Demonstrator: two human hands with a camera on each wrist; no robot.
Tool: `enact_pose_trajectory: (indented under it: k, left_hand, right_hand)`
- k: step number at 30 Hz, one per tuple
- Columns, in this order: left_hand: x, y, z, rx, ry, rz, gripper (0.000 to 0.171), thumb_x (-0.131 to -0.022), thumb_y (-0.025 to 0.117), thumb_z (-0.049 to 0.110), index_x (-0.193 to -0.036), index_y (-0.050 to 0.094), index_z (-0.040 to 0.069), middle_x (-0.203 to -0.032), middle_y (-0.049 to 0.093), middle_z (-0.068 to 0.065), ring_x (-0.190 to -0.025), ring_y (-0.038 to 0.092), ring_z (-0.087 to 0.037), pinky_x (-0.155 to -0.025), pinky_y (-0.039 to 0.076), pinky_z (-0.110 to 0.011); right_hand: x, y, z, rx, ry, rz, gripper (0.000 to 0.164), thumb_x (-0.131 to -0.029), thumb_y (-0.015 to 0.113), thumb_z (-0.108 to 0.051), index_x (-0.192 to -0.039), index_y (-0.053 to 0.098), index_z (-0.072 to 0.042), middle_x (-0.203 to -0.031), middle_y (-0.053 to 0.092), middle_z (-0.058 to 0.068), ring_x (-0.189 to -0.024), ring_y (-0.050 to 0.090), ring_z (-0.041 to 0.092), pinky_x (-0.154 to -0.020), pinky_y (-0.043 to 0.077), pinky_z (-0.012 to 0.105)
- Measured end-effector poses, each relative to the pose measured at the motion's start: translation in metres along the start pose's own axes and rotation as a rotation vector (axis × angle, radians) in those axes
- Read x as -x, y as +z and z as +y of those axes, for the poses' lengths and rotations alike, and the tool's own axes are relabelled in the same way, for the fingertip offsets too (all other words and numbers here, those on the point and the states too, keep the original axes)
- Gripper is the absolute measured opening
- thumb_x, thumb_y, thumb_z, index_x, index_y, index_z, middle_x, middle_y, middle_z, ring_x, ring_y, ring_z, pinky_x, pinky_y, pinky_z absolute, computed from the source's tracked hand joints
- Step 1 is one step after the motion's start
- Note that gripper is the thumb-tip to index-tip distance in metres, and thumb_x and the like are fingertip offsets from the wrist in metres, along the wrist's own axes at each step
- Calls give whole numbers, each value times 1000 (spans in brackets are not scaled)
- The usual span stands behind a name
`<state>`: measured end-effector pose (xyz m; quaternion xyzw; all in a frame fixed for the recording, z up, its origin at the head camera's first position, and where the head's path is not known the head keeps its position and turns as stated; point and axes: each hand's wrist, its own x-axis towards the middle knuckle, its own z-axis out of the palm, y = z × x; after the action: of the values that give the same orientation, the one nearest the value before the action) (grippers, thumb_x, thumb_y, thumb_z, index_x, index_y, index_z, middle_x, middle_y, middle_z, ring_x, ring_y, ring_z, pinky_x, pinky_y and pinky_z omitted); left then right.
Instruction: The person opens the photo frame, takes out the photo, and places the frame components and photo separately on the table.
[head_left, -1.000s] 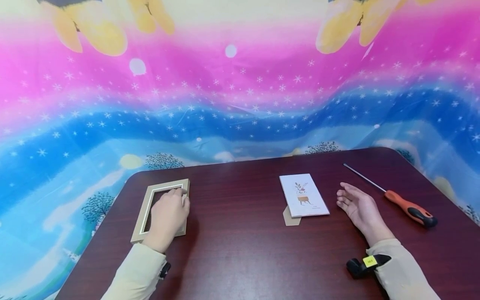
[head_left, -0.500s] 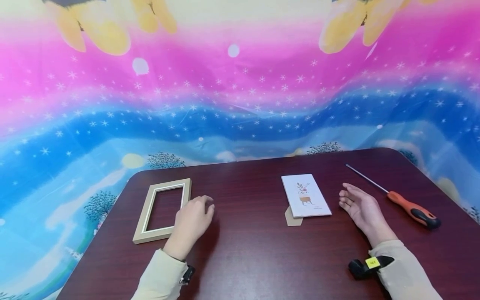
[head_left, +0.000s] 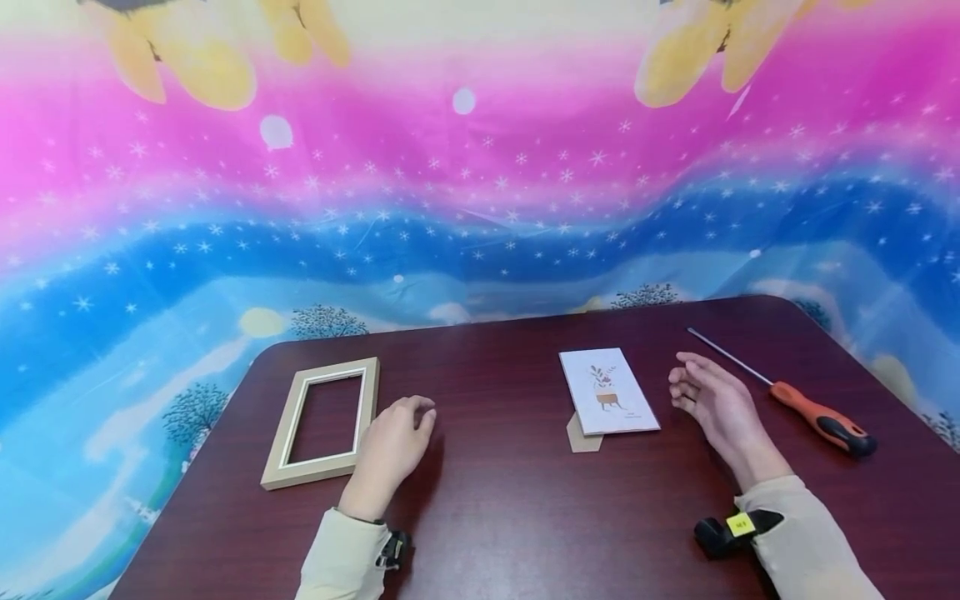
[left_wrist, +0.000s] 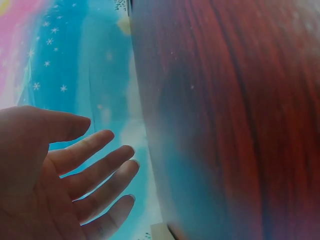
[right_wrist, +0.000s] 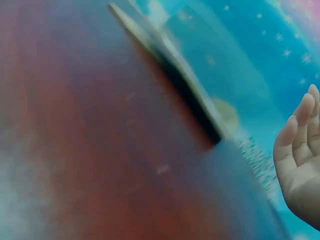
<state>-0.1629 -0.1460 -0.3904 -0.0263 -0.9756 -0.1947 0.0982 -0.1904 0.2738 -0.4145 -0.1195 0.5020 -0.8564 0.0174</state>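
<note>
In the head view my left hand (head_left: 393, 446) hovers by the right side of a light wooden picture frame (head_left: 277, 450), whose middle shows bare table. Its fingers hang loosely bent with nothing in them; the left wrist view shows the same hand (left_wrist: 65, 180) with thumb and fingers spread. My right hand (head_left: 720, 412) is relaxed, palm turned inward, between a white card with a potted-plant drawing (head_left: 633, 412) and a screwdriver (head_left: 817, 412). The card lies over a backing board, whose beige stand (head_left: 583, 437) pokes out below it. Fingers of the right hand (right_wrist: 300, 160) appear at the right wrist view's edge.
The dark red wooden table (head_left: 487, 517) carries everything, with rounded far corners. A colourful snowflake curtain (head_left: 480, 192) hangs right behind its far edge. The screwdriver's orange and black handle points toward the near right, its shaft toward the back.
My left hand has come off the picture frame and moved right, beside it. The frame, card and screwdriver stay put. My right hand has barely shifted.
</note>
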Motion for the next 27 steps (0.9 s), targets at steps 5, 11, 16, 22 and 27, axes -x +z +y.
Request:
enact_pose_trajectory:
  k: [5, 11, 16, 22, 27]
  left_hand:
    - [-1, 5, 1, 31, -7, -3, 27, -92, 54, 28, -110, 69, 13, -111, 71, -11, -93, 66, -26, -75, 56, -47]
    - [-1, 7, 0, 45, -26, -7, 27, -92, 54, 28, -110, 69, 14, -108, 72, -8, -90, 67, -21, -73, 56, -44]
    - [1, 4, -1, 52, -39, -4, 27, -92, 54, 27, -111, 68, 14, -109, 72, -9, -91, 67, -21, -72, 56, -44]
    - [2, 2, 0, 49, -30, 2, 26, -92, 54, 27, -110, 69, 14, -108, 72, -10, -91, 67, -21, -71, 56, -44]
    - [4, 1, 0, 25, -27, 23, 26, -91, 55, 27, -109, 69, 14, -107, 73, -9, -90, 67, -22, -71, 56, -45]
  right_hand:
    - [1, 18, -16, 157, -122, -3, 26, -99, 39, -9, -114, 60, -8, -85, 73, -2, -71, 63, 12, -63, 56, 19]
    - [4, 48, -34, 443, -233, -8, 24, -97, 44, -8, -116, 57, 1, -85, 72, -7, -70, 62, 11, -61, 54, 16]
    - [7, 77, -42, 831, -263, -9, 25, -97, 47, -12, -115, 60, 0, -88, 69, -7, -73, 62, 10, -64, 53, 13]
    - [10, 97, -37, 1356, -257, -60, 25, -94, 54, -21, -115, 63, -12, -104, 71, 8, -84, 60, 11, -72, 53, 31]
    - [10, 101, -27, 1627, -229, -136, 29, -87, 63, -24, -115, 65, -16, -108, 71, 8, -85, 58, 19, -72, 49, 42]
